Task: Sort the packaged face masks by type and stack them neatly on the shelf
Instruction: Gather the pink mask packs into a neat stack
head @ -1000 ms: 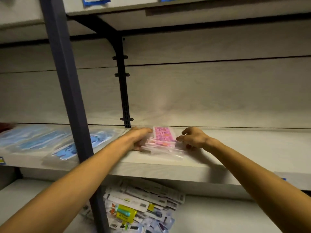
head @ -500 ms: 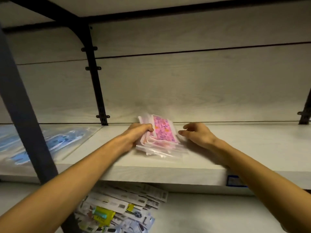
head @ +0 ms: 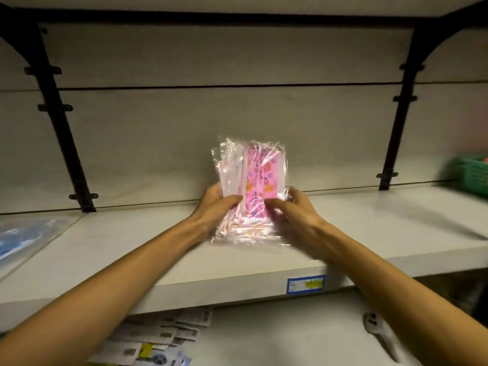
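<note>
While our left hand (head: 221, 205) grips the pink mask packs (head: 252, 190) and our right hand (head: 291, 211) pinches their other side, tilted up over the shelf (head: 184, 262), we should square their edges before laying them flat. Open room lies at three o'clock; blue packs (head: 25, 236) sit at nine.

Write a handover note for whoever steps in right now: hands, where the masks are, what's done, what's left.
Left hand: grips the left edge of the pink mask packs, thumb across the front.
Right hand: fingers curled against the packs' right edge, blurred.
Pink mask packs: a small bundle in clear wrap, tilted up on its lower edge over the shelf, not lying flat.
Blue mask packs: lying flat at the shelf's far left, apart from the pink ones.
Done: blue and pink kept separate.
Left: square up the pink bundle and lay it flat as a neat stack.
Also: green basket far right; carded items on the shelf below.
</note>
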Demonstrator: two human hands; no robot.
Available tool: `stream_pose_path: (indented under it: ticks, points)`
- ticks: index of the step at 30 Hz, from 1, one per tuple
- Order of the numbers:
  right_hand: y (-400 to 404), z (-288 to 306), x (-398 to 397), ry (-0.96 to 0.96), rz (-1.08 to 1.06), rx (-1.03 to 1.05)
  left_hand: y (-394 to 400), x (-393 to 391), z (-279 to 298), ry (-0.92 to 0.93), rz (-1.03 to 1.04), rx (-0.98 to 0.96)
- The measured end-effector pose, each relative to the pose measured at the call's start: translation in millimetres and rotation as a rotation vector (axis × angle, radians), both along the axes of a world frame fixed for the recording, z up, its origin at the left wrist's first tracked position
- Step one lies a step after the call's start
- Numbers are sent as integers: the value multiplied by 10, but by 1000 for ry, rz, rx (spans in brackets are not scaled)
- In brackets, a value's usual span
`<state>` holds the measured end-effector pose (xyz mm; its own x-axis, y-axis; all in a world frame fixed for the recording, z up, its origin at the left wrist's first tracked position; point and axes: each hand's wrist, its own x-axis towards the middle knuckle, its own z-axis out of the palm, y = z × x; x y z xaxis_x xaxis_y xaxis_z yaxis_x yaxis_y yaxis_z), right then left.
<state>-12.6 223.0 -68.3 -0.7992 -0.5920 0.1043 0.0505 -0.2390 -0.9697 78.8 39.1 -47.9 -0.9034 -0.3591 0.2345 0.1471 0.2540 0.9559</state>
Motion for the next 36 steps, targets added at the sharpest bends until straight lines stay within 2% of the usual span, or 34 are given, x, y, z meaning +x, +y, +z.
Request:
stream_pose_path:
  ticks: [5, 8, 11, 14, 18, 22, 27, 32, 33, 36]
  points:
    - [375, 266, -337, 401, -288, 151, 422, -413, 159, 62, -78, -101]
    - [544, 447, -552, 557, -394, 141, 699, -678, 309, 202, 13, -85]
    - [664, 691, -749, 661, -397, 114, 915, -936, 472, 293, 127, -11]
    - [753, 718, -962, 643, -368, 109, 1057, -1113, 506, 319, 191, 27]
    - [845, 258, -1153, 600, -352, 140, 1118, -1219, 89, 267, 179, 122]
    - [868, 211, -1286, 566, -380, 14, 1042, -1351, -178, 234, 120, 168]
    - [791, 110, -1256, 303, -118, 4, 1010, -1398, -194, 180, 68, 209]
    - [735, 76, -1291, 141, -88, -50, 950, -1344, -165, 117, 59, 307]
    - [725, 38, -1295, 175, -145, 1, 926, -1316, -154, 89, 45, 334]
    - [720, -62, -1342, 481, -293, 206, 875, -1230, -159, -17, 13, 348]
